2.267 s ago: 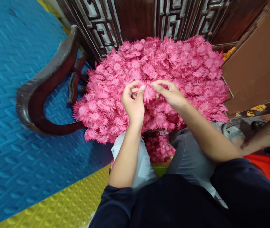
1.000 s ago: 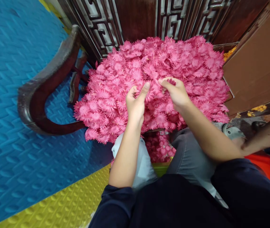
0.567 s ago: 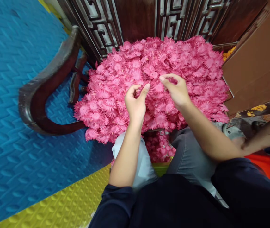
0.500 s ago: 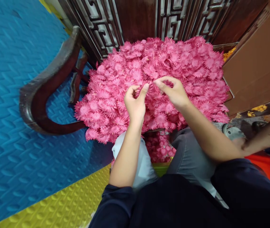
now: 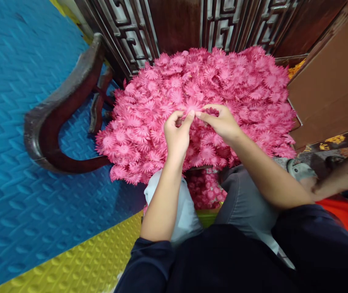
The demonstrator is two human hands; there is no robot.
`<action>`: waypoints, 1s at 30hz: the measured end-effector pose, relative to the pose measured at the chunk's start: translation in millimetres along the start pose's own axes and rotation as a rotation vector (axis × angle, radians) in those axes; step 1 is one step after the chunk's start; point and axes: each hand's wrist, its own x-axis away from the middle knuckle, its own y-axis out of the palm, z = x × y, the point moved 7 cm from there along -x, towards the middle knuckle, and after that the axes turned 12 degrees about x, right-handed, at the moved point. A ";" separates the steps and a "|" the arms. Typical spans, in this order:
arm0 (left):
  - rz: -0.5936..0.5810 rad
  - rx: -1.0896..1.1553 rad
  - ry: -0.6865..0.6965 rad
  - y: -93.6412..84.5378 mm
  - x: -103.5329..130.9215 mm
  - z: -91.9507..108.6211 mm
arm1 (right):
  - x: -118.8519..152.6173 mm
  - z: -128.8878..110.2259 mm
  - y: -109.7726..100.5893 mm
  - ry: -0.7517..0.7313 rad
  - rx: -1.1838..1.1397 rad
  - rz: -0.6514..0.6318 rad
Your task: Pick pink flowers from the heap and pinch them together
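A large heap of pink artificial flowers [image 5: 149, 122] with thin, pointed petals spreads in front of me. Over its middle, my left hand [image 5: 177, 132] and my right hand [image 5: 221, 122] meet at the fingertips. Thumb and forefinger of each hand are pinched together on a pink flower [image 5: 193, 105], whose petals show just beyond the fingertips. It blends with the heap behind, so its outline is hard to follow. The other fingers of both hands curl inward.
A curved dark wooden chair arm [image 5: 48, 106] stands left of the heap, over blue matting [image 5: 12, 162]. Carved wooden panels [image 5: 178, 24] rise behind. At right are a brown cardboard box [image 5: 329, 77] and another person's arm [image 5: 342, 173]. More pink flowers [image 5: 209, 189] lie below, between my knees.
My hands have come together: the left moved slightly right, the right slightly left and down. The gap between their fingertips has closed, and flower petals now show at the pinch.
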 end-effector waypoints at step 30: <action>0.129 -0.002 -0.019 -8.0 -0.8 7.7 | -7.7 19.9 -28.0 0.018 0.059 0.262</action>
